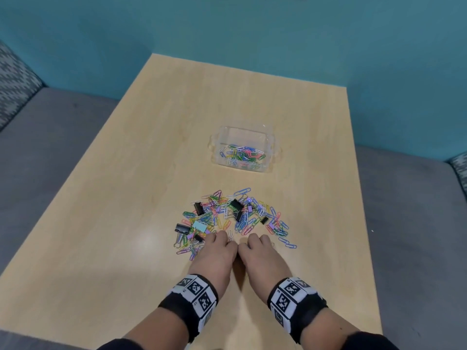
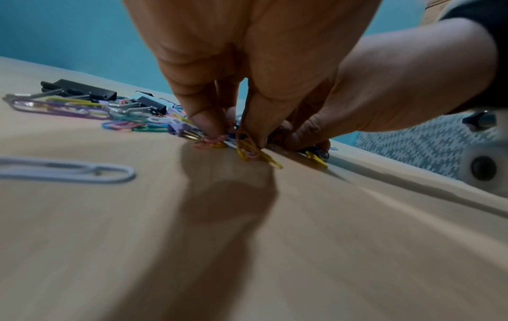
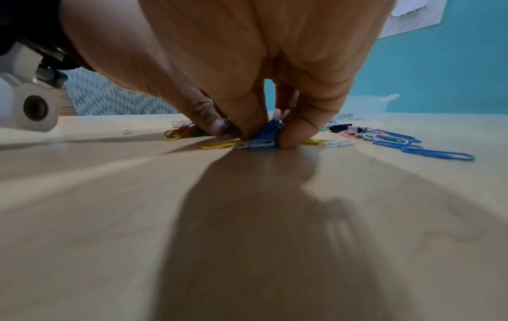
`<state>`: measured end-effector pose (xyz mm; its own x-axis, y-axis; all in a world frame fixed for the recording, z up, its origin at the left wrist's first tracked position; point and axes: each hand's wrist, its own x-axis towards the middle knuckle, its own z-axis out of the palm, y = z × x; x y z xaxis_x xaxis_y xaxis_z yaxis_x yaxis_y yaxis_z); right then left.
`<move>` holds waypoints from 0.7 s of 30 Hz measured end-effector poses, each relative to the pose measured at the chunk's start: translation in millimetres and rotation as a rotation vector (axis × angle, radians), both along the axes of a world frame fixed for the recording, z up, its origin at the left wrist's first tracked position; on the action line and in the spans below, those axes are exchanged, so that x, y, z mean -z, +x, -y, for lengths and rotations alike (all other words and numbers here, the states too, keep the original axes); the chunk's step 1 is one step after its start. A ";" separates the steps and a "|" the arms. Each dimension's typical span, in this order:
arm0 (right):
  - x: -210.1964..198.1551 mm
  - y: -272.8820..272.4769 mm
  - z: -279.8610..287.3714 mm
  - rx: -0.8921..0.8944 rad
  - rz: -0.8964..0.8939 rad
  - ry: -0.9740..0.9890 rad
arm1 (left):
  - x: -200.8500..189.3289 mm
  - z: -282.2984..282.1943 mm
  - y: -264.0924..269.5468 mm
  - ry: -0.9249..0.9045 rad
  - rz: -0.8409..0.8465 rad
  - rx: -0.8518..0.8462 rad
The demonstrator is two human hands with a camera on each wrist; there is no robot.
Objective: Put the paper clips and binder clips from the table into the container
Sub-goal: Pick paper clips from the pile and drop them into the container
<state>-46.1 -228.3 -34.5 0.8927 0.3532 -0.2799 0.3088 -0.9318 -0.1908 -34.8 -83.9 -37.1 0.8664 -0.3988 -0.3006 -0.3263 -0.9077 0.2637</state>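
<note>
1. The paper clips [image 1: 228, 218], coated in many colours, lay in a loose heap on the table just beyond both hands, with the nearest ones under the fingertips.
2. Black binder clips [image 1: 236, 207] sat mixed into the same heap, one at its left edge beside the left hand, others farther out past the knuckles; a pale blue binder clip [image 1: 200, 226] lay just ahead and left of the left hand.
3. The left hand [image 1: 214, 256] rested knuckles-up at the near edge of the heap, its fingers curled down and pinching a small bunch of yellow and pink paper clips [image 2: 248, 147] against the tabletop.
4. The right hand [image 1: 262, 257] sat just beside it, thumbs nearly touching, fingers closed around blue and white paper clips [image 3: 261, 141] pressed to the wood.
5. A few blue paper clips [image 1: 288, 242] trailed off to the right of the right hand.
6. The clear plastic container [image 1: 243, 149] stood well beyond the heap, straight ahead of the right hand, open-topped, with a layer of coloured paper clips already in its bottom.
7. Both wrists wore black bands with square black-and-white markers [image 1: 195, 290].
8. The light wooden table [image 1: 126, 198] stood before a teal wall [image 1: 227, 34], with grey seating [image 1: 45, 147] to either side.
</note>
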 end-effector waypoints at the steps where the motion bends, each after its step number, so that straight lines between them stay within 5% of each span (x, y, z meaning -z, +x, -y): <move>1: -0.3 0.7 0.8 0.001 -0.020 0.003 | 0.9 -1.3 1.4 -0.020 -0.002 0.006; 15: -14.5 29.8 20.4 0.019 -0.248 0.100 | 6.6 -8.7 23.4 -0.131 -0.120 -0.147; 21: -33.7 52.9 34.3 0.038 -0.435 0.186 | -19.6 -21.5 41.5 -0.338 -0.272 -0.181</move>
